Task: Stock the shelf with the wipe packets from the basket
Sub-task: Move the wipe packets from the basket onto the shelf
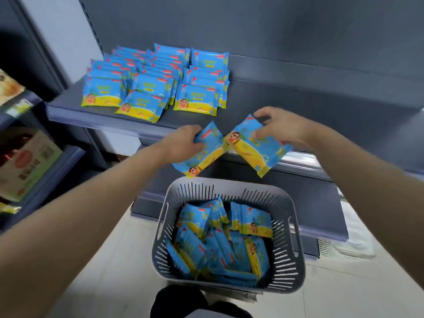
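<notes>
My left hand [183, 142] grips one blue and yellow wipe packet [206, 154] by its top edge, tilted down to the left. My right hand [278, 128] pinches a second packet [259, 149], tilted down to the right. Both packets hang in the air above the grey slotted basket [290, 260], just in front of the grey shelf [286, 104]. Several more packets [220, 244] lie jumbled in the basket. On the shelf's left part, rows of the same packets [156, 81] stand stacked.
The shelf's right part is bare grey board. A lower shelf edge [321, 226] runs behind the basket. At the left, another rack holds boxed goods [25, 161]. The basket stands on a pale tiled floor [119, 260].
</notes>
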The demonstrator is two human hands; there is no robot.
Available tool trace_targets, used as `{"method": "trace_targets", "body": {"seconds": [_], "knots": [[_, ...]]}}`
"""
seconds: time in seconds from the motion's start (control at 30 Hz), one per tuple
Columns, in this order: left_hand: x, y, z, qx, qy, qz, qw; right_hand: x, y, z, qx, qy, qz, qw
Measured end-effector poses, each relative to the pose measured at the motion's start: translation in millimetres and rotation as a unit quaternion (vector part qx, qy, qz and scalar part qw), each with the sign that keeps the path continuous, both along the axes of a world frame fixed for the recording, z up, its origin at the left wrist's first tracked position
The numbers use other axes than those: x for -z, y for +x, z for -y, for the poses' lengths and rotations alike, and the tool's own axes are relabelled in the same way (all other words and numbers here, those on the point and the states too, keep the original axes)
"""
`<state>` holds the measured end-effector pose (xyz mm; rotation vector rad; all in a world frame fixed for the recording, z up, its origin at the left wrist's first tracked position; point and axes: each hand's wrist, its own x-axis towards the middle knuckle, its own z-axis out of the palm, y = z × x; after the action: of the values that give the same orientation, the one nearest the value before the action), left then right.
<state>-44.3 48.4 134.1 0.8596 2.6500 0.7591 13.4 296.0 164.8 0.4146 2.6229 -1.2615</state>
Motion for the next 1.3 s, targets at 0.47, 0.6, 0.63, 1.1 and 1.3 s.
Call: {"method": "trace_targets", "body": {"seconds": [0.47, 0.6, 0.63, 1.1, 1.3], "knots": [[-53.3, -90.3, 49.0, -0.032, -0.025, -0.159, 0.986, 0.0, -152.2, 68.2, -0.117, 0.206, -0.099, 0.966], [-49.7, -116.0, 44.0, 0.014, -0.042, -0.160, 0.986, 8.6, -185.5, 68.2, -0.123, 0.248, -0.101, 0.956], [-48.7, -122.1, 41.0, 0.021, -0.042, -0.161, 0.986, 8.5, -192.8, 66.9, -0.121, 0.264, -0.100, 0.952], [-23.3, -169.5, -36.1, 0.137, -0.094, -0.180, 0.970, 7.4, -197.3, 32.1, 0.019, 0.164, -0.217, 0.962], [-12.9, -171.4, -48.9, 0.155, -0.117, -0.210, 0.958, -6.4, -151.9, 28.8, 0.060, 0.218, -0.243, 0.943]]}}
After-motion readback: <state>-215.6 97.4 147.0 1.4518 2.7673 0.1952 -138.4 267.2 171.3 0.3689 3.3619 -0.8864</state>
